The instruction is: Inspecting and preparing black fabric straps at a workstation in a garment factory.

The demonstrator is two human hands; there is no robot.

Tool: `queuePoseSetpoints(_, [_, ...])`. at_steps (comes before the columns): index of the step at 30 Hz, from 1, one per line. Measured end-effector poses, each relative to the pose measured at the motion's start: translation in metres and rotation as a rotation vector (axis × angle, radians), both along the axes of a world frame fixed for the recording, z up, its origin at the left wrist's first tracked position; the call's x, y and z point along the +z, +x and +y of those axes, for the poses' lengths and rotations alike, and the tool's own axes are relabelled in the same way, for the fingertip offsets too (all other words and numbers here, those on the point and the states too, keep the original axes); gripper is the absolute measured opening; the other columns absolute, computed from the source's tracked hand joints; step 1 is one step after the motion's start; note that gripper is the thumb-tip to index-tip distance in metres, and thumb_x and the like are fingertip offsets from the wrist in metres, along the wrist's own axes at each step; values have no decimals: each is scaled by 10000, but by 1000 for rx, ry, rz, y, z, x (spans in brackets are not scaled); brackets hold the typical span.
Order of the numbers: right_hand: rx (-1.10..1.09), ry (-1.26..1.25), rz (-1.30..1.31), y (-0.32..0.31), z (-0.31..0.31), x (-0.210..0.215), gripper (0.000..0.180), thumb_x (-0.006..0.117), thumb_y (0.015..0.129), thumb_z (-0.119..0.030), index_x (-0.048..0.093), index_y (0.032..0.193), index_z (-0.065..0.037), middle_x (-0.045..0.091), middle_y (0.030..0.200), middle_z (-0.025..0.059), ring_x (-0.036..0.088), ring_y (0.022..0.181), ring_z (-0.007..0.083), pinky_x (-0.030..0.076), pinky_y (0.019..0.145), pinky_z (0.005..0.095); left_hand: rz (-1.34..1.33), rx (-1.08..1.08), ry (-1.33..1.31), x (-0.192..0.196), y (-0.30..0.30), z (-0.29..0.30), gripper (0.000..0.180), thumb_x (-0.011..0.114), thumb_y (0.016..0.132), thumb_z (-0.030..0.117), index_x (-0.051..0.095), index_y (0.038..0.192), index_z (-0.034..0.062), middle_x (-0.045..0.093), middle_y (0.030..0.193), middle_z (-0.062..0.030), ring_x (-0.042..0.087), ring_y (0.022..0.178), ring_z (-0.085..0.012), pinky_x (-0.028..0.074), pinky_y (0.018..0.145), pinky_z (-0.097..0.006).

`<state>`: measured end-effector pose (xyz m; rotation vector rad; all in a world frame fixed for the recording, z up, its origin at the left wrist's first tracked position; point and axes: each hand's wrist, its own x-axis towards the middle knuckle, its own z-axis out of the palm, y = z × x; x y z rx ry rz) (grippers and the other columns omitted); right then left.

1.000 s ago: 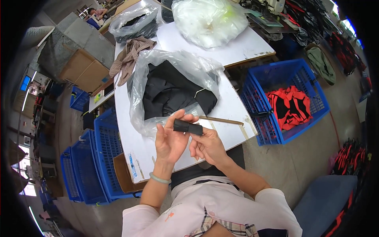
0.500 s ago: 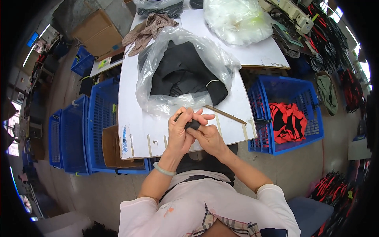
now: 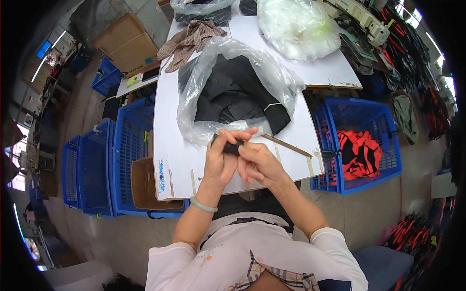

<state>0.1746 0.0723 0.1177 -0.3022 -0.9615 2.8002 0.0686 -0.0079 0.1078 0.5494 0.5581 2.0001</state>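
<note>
Both hands up over the near edge of the white counter, working one small black piece, looks like a folded fabric strip or strap, can't tell which. Left hand has its grip closed around the piece, fingers curled over the top, thumb side under. Right hand is pressed against it from the right, grip pinching the same piece at its right end. Pale bracelet on the left wrist.

Just behind the hands: clear plastic bag lying open in the middle of the counter with black garments inside, one dark sleeve end sticking out toward the right edge. Thin wooden stick lies near the near-right corner, just right of the hands, not touched.

Far end of the counter: checked brown cloth at the far-left corner, a second bag with pale filling at the far right.

Blue crate right of the counter holds red-and-black pieces. Blue crates stacked along the left side, open cardboard box tucked by the near-left corner
</note>
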Motion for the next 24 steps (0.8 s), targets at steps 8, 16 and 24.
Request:
queuePoseSetpoints(8, [-838, 1414, 3, -24, -32, -28, 73, 633, 745, 16, 619, 816, 4, 573, 612, 116, 615, 572, 237, 468, 501, 307, -139, 85, -210, 6, -3, -5, 358, 477, 951, 295, 520, 686, 58, 648, 831, -189, 558, 1077, -383, 361, 989, -479])
queuePoseSetpoints(16, [-288, 1929, -246, -25, -23, -34, 423, 574, 727, -57, 555, 1143, -134, 612, 654, 98, 606, 524, 284, 445, 413, 381, -68, -1, -354, -13, -22, -12, 316, 482, 910, 215, 492, 633, 62, 653, 843, -223, 579, 1057, -365, 395, 957, -406])
queuePoseSetpoints(24, [-294, 1863, -218, -30, -36, -37, 431, 505, 777, -61, 520, 1191, -179, 596, 603, 122, 594, 476, 292, 442, 404, 418, -263, 74, -503, 3, -50, -13, 325, 602, 879, 314, 517, 648, 101, 661, 730, -150, 635, 959, -285, 435, 868, -332])
